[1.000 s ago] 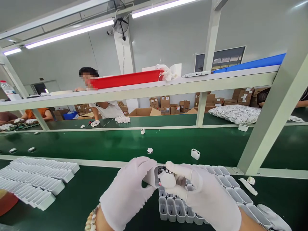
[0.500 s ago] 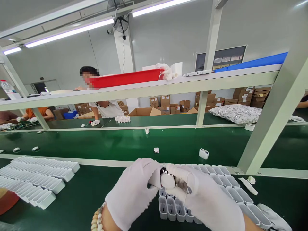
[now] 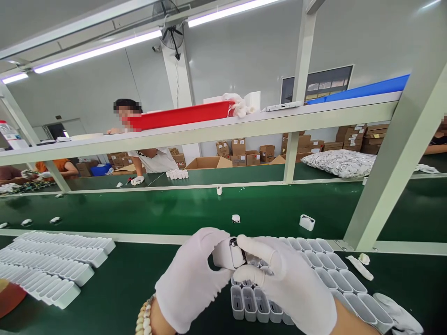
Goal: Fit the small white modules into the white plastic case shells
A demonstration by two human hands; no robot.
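My left hand [image 3: 195, 274], in a white glove, is closed round a small white plastic casing [image 3: 223, 256]. A white insert with a black and shiny edge [image 3: 238, 251] sits at the casing's right end, seemingly partly inside it. The thumb and forefinger of my gloved right hand [image 3: 282, 274] pinch at that insert; its far side is hidden by the fingers. Below both hands stand rows of open white casings [image 3: 249, 298], with more rows of casings [image 3: 340, 281] to the right of my right hand.
Rows of white casings [image 3: 52, 260] lie at the left. Beyond my bench a green conveyor belt [image 3: 146, 211] carries a white casing [image 3: 307, 222] and small parts. A slanting post [image 3: 391, 153] rises at the right. Loose gloves [image 3: 398, 311] lie front right. A co-worker [image 3: 157, 158] stands opposite.
The insert has moved left and turned against the casing, and less of it shows. My right hand has shifted slightly left. Pieces on the belt have moved to the right.
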